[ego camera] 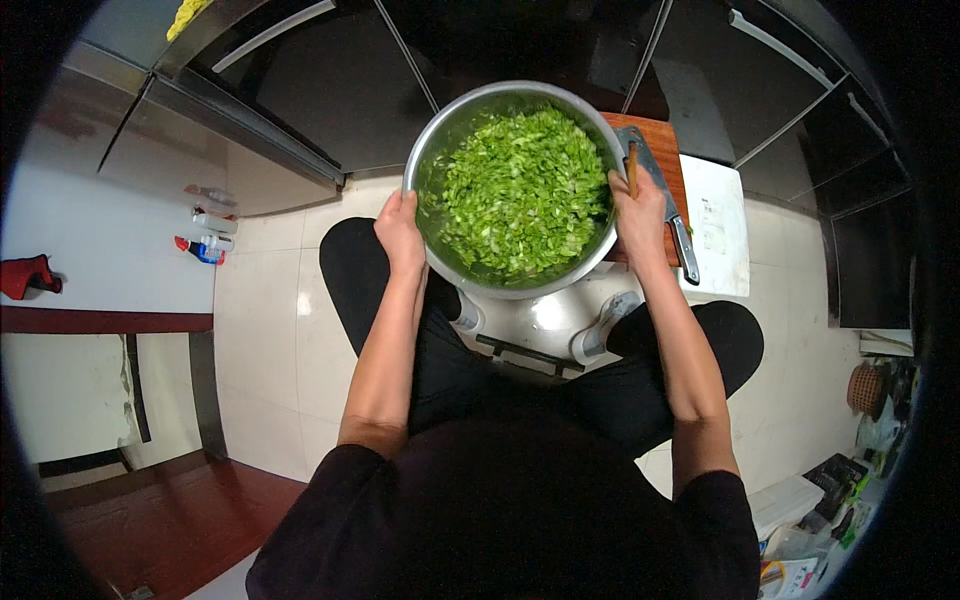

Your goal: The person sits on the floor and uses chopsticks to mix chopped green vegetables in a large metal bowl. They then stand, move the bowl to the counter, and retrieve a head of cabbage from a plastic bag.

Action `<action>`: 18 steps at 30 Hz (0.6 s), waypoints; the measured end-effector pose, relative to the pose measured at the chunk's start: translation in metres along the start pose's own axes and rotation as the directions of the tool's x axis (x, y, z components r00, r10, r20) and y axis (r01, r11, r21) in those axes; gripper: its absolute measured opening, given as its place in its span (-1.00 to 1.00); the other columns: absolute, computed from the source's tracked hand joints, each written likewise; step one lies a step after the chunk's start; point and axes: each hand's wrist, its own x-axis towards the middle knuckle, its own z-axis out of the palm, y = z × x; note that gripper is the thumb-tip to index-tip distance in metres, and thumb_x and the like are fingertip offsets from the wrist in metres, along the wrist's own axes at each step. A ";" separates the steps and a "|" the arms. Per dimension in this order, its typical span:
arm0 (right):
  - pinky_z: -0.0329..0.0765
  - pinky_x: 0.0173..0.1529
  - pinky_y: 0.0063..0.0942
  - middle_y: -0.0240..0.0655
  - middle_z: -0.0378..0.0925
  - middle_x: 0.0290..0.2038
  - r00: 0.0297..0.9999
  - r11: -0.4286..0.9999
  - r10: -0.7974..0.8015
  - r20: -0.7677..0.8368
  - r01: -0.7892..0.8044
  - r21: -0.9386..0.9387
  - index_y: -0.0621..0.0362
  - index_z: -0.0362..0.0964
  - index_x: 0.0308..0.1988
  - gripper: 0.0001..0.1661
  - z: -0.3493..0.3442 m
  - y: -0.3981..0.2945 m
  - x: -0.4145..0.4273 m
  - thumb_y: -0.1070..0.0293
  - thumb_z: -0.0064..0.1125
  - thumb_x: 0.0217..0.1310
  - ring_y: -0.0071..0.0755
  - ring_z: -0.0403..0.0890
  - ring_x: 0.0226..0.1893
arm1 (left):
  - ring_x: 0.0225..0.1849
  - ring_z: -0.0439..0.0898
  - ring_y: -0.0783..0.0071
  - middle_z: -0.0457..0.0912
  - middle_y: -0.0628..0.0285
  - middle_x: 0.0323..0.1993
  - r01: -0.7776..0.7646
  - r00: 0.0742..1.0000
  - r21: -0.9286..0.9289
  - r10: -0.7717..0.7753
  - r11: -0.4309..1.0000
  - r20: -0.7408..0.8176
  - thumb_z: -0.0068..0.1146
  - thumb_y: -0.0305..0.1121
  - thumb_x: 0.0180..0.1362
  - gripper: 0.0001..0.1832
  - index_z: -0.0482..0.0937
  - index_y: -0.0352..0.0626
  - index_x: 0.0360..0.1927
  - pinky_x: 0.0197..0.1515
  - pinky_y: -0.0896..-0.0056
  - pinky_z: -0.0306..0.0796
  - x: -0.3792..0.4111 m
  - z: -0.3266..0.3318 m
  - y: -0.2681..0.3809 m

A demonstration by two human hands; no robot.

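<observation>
A wide stainless steel bowl (525,291) is held up in front of me above my lap and feet. Chopped green leafy vegetable (525,187) fills much of it, slightly blurred. My left hand (400,232) grips the bowl's left rim, thumb on top. On the opposite side, my right hand (641,214) holds the right rim. A thin wooden stick (632,171), perhaps chopsticks, rises from between that hand's thumb and fingers. Just beyond the right hand, a cleaver (684,251) lies on a wooden cutting board (669,146), partly hidden by the hand and bowl.
The board rests on a white box-like block (716,225) on the tiled floor (259,360). Dark cabinets (315,97) stand ahead. Spray bottles (206,247) are at left, and a wicker basket (866,390) and plastic bags (881,427) at right.
</observation>
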 end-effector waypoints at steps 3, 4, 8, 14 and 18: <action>0.44 -0.29 -0.31 0.03 0.50 -0.44 0.998 0.994 -0.055 -0.016 0.053 -0.090 0.25 0.41 -0.19 -0.75 -0.012 -0.034 0.004 0.48 0.00 0.05 -0.04 0.57 -0.40 | -0.38 0.40 0.65 0.51 0.34 -0.37 0.034 0.997 -0.253 -0.052 0.967 -0.066 -0.09 -0.44 0.18 -0.74 0.47 -0.41 -0.12 -0.30 0.61 0.28 -0.006 0.016 -0.021; 0.44 -0.27 -0.31 0.05 0.50 -0.41 0.999 0.996 -0.005 -0.038 0.002 -0.087 0.26 0.41 -0.20 -0.75 -0.018 -0.006 0.014 0.47 -0.01 0.05 -0.01 0.56 -0.38 | -0.36 0.41 0.63 0.51 0.33 -0.34 0.011 1.000 -0.154 -0.011 0.988 0.000 -0.09 -0.45 0.20 -0.73 0.45 -0.43 -0.10 -0.28 0.60 0.28 0.001 0.023 -0.026; 0.43 -0.23 -0.31 0.08 0.48 -0.39 0.992 0.989 0.116 -0.059 -0.121 -0.091 0.27 0.43 -0.21 -0.74 -0.024 0.023 0.019 0.40 -0.01 0.06 0.05 0.55 -0.31 | -0.35 0.42 0.64 0.53 0.33 -0.35 0.030 0.999 -0.165 -0.031 0.986 -0.007 -0.06 -0.47 0.18 -0.74 0.48 -0.42 -0.11 -0.25 0.64 0.29 0.003 0.040 -0.038; 0.41 -0.30 -0.37 -0.06 0.51 -0.48 0.978 0.981 0.192 -0.085 -0.194 -0.015 0.28 0.43 -0.25 -0.77 -0.028 0.050 0.021 0.39 0.01 0.10 -0.23 0.54 -0.44 | -0.32 0.46 0.64 0.56 0.28 -0.31 -0.040 0.999 -0.177 0.044 0.983 0.019 -0.07 -0.49 0.18 -0.75 0.49 -0.40 -0.12 -0.24 0.65 0.31 -0.005 0.049 0.005; 0.41 -0.32 -0.41 -0.09 0.53 -0.46 0.979 0.979 0.202 -0.027 -0.201 0.043 0.28 0.43 -0.24 -0.78 -0.016 0.054 0.012 0.40 0.05 0.09 -0.37 0.52 -0.44 | -0.32 0.47 0.62 0.56 0.27 -0.28 -0.126 0.987 -0.148 0.139 0.981 0.084 -0.06 -0.43 0.19 -0.72 0.48 -0.39 -0.08 -0.21 0.63 0.31 0.005 0.037 0.037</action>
